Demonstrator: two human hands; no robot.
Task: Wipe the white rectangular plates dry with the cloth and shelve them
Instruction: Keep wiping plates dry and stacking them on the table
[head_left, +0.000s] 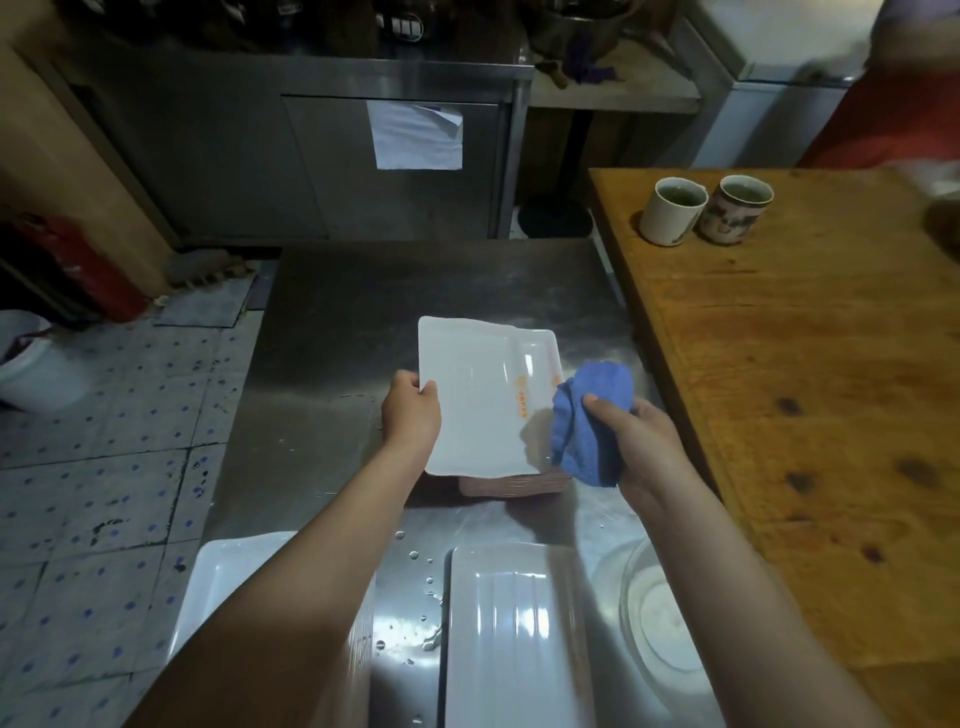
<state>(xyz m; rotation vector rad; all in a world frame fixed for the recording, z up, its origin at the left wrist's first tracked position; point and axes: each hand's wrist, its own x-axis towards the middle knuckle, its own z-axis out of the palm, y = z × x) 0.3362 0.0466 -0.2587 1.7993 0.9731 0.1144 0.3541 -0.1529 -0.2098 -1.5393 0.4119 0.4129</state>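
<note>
Down at the near edge of the steel counter (363, 312), 2 white plates lie flat: the left plate (223, 577) at the near-left corner, partly under the forearm, and the near plate (509, 623) just right of it, with water droplets on the steel between them. A clear glass bowl (654, 613) sits by the near-right edge.

Up to mid-counter, and here's the action. The left hand (410, 410) grips the held plate (478, 395) by its left edge, thumb on top and fingers curled under. The right hand (634, 436) has its fingers bunched tight round the blue cloth (592, 421), which touches the plate's right edge beside an orange mark. The plate is over a pinkish stack (514, 483); whether it rests on it, I can't tell.

To the right, the wooden counter (805, 364) carries 2 cups side by side near its far-left corner, a white cup (672, 210) and a patterned cup (735, 208).

Further back, a white bucket (36, 364) stands on the tiled floor at left, and a paper sheet (415, 135) hangs on a steel cabinet door.
</note>
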